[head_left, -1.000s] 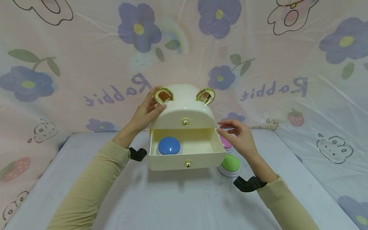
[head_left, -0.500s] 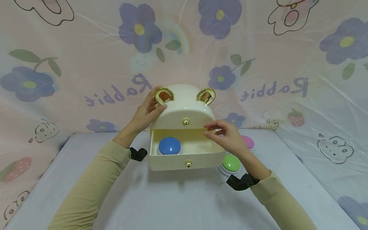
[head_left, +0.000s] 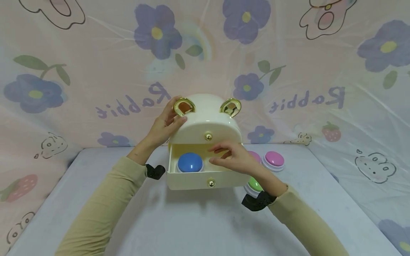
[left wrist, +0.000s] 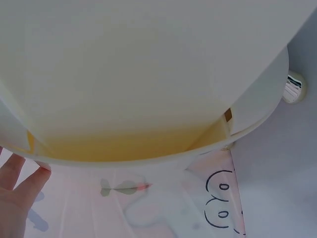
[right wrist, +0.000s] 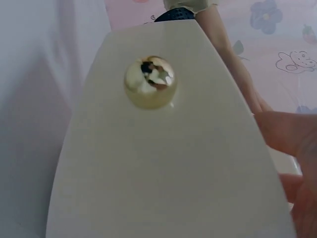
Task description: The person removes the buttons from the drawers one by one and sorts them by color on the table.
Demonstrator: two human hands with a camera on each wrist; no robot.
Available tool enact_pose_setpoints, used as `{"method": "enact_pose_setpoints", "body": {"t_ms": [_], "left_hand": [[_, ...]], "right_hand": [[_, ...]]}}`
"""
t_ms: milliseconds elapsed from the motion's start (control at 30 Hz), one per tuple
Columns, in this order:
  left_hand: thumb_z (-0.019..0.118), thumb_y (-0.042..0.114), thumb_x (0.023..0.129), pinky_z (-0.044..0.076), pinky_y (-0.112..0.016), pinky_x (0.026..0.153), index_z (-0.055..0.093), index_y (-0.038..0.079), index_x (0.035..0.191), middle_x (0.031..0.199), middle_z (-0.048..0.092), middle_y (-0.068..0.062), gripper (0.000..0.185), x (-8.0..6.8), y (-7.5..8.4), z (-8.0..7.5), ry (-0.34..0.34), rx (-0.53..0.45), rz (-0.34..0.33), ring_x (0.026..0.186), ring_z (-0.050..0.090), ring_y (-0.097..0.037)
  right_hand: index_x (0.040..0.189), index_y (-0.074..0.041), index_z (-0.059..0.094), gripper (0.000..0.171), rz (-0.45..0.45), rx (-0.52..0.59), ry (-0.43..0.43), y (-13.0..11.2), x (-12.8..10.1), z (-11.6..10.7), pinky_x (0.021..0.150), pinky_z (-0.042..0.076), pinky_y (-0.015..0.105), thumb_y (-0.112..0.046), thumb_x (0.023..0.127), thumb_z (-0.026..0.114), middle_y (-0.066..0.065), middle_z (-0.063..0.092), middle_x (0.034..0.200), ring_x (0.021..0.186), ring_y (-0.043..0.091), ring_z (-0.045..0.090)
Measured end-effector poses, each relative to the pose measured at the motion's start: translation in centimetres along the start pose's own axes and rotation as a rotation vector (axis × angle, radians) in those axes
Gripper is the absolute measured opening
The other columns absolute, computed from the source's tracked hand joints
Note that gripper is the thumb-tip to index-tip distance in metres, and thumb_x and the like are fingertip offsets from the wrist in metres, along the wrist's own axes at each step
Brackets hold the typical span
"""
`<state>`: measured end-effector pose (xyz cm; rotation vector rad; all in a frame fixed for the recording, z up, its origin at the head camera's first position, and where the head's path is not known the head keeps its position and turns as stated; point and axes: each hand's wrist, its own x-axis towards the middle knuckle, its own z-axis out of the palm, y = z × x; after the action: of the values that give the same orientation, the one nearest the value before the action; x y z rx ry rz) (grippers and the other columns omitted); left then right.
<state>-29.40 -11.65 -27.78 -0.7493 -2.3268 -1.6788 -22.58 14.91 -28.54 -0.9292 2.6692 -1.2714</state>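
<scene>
A blue button (head_left: 190,162) lies in the left half of the drawer (head_left: 189,181), near the loosely spread right hand (head_left: 236,158), while the left hand (head_left: 163,128) grips the box (head_left: 206,116) above the drawer.

Pink printed cloth (head_left: 121,64) walls in a white desk (head_left: 179,220) under dim, soft light.
The cloth rises behind the desk and along its left and right sides, faintly creased and glossy in places. Its print shows purple flowers (head_left: 157,33) with yellow centres, green leaves (head_left: 30,62), a pale rainbow (head_left: 207,46), strawberries (head_left: 331,132), line-drawn rabbits (head_left: 375,168) and the mirrored word "Rabbit" (head_left: 308,99) twice across the back. The desk is plain, its back edge meeting the cloth, with blurred grey shadows (head_left: 201,199) on its top.
</scene>
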Motion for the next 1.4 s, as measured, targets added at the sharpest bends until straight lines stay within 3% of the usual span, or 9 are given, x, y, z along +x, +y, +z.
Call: {"method": "enact_pose_setpoints", "body": {"t_ms": [400, 733, 967, 1167, 1400], "left_hand": [[0.058, 0.022, 0.096, 0.023, -0.054, 0.115, 0.022, 0.038, 0.150, 0.146, 0.044, -0.012, 0.067, 0.1, 0.1, -0.1, 0.006, 0.000, 0.008, 0.139, 0.037, -0.030], [0.057, 0.022, 0.096, 0.022, -0.053, 0.116, 0.021, 0.038, 0.151, 0.147, 0.043, -0.011, 0.067, 0.1, 0.0, -0.2, 0.003, 0.002, 0.003, 0.139, 0.037, -0.030], [0.057, 0.021, 0.096, 0.022, -0.053, 0.116, 0.021, 0.037, 0.151, 0.147, 0.043, -0.011, 0.067, 0.0, -0.1, -0.1, 0.005, -0.012, 0.022, 0.140, 0.036, -0.030], [0.058, 0.019, 0.096, 0.022, -0.053, 0.116, 0.021, 0.037, 0.151, 0.147, 0.042, -0.011, 0.068, -0.1, -0.1, 0.1, 0.002, -0.022, 0.021, 0.140, 0.035, -0.030], [0.057, 0.021, 0.096, 0.021, -0.052, 0.116, 0.021, 0.037, 0.151, 0.148, 0.042, -0.010, 0.068, -0.2, 0.2, 0.0, 0.002, -0.024, 0.005, 0.140, 0.035, -0.030]], "right_hand": [[0.116, -0.003, 0.067, 0.039, -0.022, -0.096, -0.156, -0.7, 1.6, 0.8, 0.080, 0.056, 0.030, -0.021, 0.083, 0.074, 0.012, 0.067, 0.114, 0.104, 0.027, 0.062], [0.128, -0.005, 0.060, 0.051, 0.024, -0.173, -0.297, -1.6, 3.1, 1.4, 0.090, 0.053, 0.033, -0.025, 0.083, 0.075, 0.010, 0.064, 0.122, 0.112, 0.027, 0.059], [0.135, -0.003, 0.052, 0.060, 0.004, -0.227, -0.361, -1.5, 4.0, 2.3, 0.097, 0.050, 0.040, -0.024, 0.084, 0.074, 0.012, 0.057, 0.134, 0.120, 0.027, 0.055], [0.137, -0.005, 0.051, 0.061, 0.004, -0.239, -0.385, -1.2, 4.6, 3.0, 0.100, 0.047, 0.043, -0.024, 0.084, 0.075, 0.012, 0.056, 0.135, 0.120, 0.028, 0.056], [0.132, -0.006, 0.057, 0.060, 0.023, -0.263, -0.326, -1.3, 4.8, 3.7, 0.098, 0.049, 0.040, -0.023, 0.080, 0.079, 0.011, 0.060, 0.129, 0.113, 0.026, 0.060]]}}
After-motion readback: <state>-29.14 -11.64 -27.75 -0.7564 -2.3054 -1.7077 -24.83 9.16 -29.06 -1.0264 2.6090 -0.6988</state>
